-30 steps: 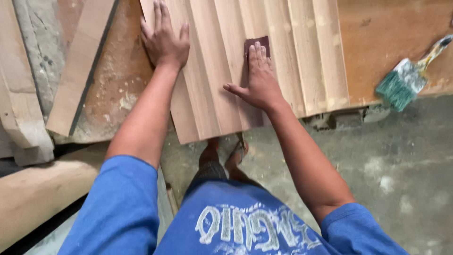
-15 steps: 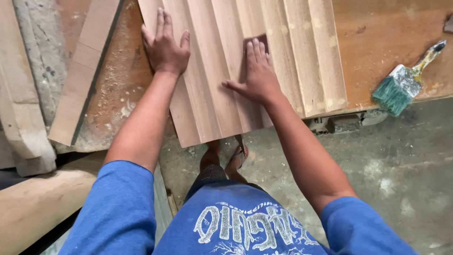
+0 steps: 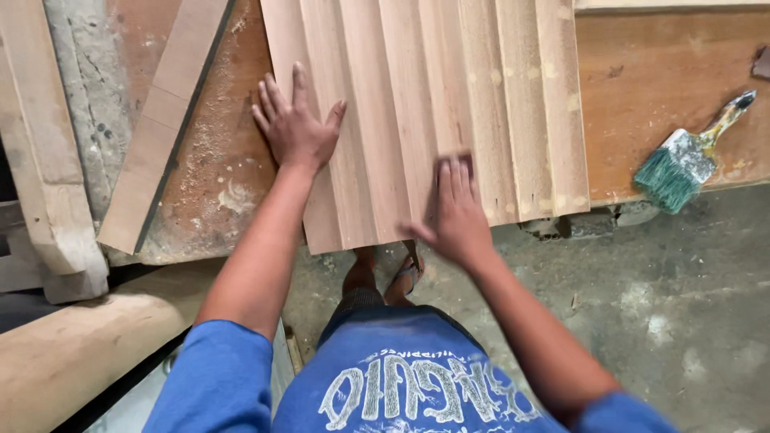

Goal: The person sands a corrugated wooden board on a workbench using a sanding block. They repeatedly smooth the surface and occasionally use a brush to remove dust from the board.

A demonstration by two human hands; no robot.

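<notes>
A pale fluted wooden panel [image 3: 425, 80] with long ridges lies on a brown dusty workbench [image 3: 666, 88], its near end overhanging the edge. My left hand [image 3: 297, 128] presses flat on the panel's left side, fingers spread. My right hand [image 3: 459, 210] lies flat near the panel's near end, pressing a dark piece of sandpaper [image 3: 465, 158] against a groove; only its top edge shows past my fingertips, blurred.
A green-bristled paintbrush [image 3: 682, 164] lies on the bench at the right edge. A loose wooden strip [image 3: 164, 120] rests at the left, beside rough timber blocks [image 3: 48, 184]. A thick round log [image 3: 72, 353] is at lower left. My sandalled feet [image 3: 389, 273] stand on the concrete floor.
My right hand has slid the sandpaper down the groove toward me, to the panel's near end. My left hand stays pressed on the panel. The view has tilted slightly.
</notes>
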